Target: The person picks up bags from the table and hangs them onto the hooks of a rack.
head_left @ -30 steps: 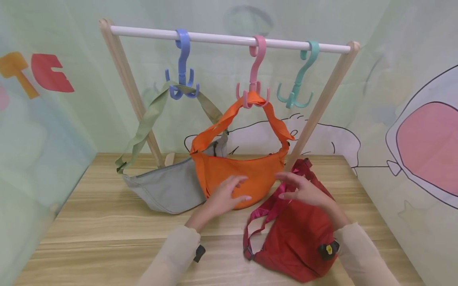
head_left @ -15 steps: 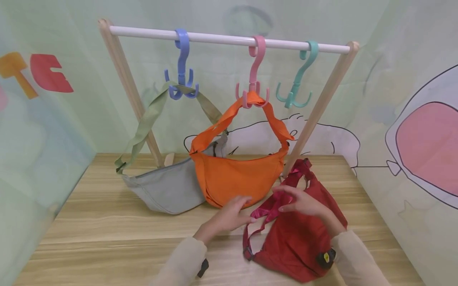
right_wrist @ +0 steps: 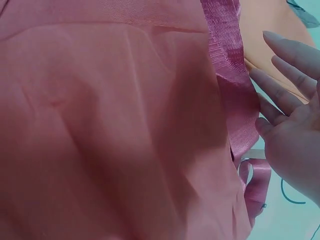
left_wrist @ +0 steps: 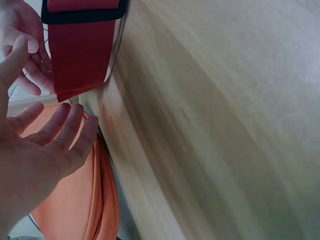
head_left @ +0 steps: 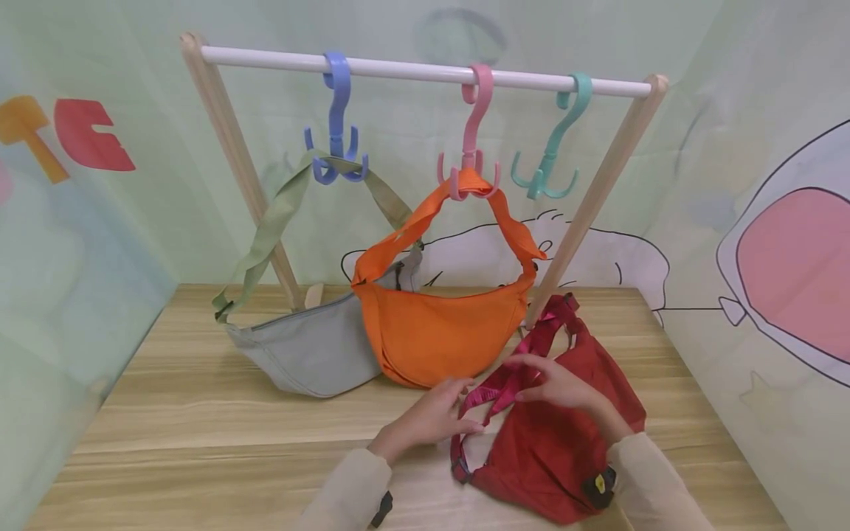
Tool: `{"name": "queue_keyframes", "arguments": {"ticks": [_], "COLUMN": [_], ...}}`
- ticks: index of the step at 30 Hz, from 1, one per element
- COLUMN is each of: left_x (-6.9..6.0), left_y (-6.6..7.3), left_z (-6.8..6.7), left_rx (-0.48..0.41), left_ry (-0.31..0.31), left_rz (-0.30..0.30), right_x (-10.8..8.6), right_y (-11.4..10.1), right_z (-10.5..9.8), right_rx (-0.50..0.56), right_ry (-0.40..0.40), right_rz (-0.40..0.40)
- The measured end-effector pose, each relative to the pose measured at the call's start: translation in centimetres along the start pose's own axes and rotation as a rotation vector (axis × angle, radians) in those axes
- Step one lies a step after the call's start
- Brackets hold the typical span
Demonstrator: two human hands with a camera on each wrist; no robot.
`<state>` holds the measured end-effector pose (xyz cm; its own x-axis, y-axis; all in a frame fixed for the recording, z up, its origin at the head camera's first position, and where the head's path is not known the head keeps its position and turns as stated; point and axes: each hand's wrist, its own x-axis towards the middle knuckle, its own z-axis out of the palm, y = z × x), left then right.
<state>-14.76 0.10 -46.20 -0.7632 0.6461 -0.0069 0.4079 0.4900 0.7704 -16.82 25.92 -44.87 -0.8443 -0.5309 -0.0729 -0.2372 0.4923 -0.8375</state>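
Observation:
A dark red bag [head_left: 551, 450] lies on the table at the right, its magenta-red strap [head_left: 488, 398] looped toward the left. My left hand [head_left: 428, 417] is beside the strap's left part, fingers loosely bent, with nothing gripped. My right hand [head_left: 554, 383] hovers over the bag's upper part, thumb and fingers apart near the strap. In the left wrist view, the red strap [left_wrist: 82, 55] with its black buckle is just above my relaxed left fingers. An orange bag [head_left: 445, 332] hangs from the pink hook [head_left: 477, 125] just behind both hands.
A wooden rack with a white rail [head_left: 405, 70] stands behind. A grey bag [head_left: 312, 354] hangs by its olive strap from the blue hook [head_left: 339, 110]. A green hook [head_left: 551, 155] with no bag hangs at the right. Printed fabric walls surround the wooden table [head_left: 199, 442].
My left hand has moved down and right, away from the orange bag to the red strap. My right hand has lowered over the red bag. The hanging bags stay put.

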Motion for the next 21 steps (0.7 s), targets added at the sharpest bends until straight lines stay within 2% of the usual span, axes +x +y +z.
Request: {"name": "queue_keyframes", "arguments": {"ticks": [8, 15, 21], "left_x": [0.1, 0.1, 0.2], "left_y": [0.0, -0.1, -0.3], "left_z": [0.7, 1.4, 1.7], "left_rx": [-0.004, 0.047, 0.064], "left_ry": [-0.022, -0.019, -0.025], "left_rz": [-0.046, -0.017, -0.036], "right_x": [0.3, 0.6, 0.8], "right_y": [0.2, 0.9, 1.4], "right_z": [0.5, 1.0, 1.4], "right_rx": [0.013, 0.013, 0.012], "right_ry": [-0.011, -0.024, -0.028], "right_rz": [-0.013, -0.024, -0.015]}}
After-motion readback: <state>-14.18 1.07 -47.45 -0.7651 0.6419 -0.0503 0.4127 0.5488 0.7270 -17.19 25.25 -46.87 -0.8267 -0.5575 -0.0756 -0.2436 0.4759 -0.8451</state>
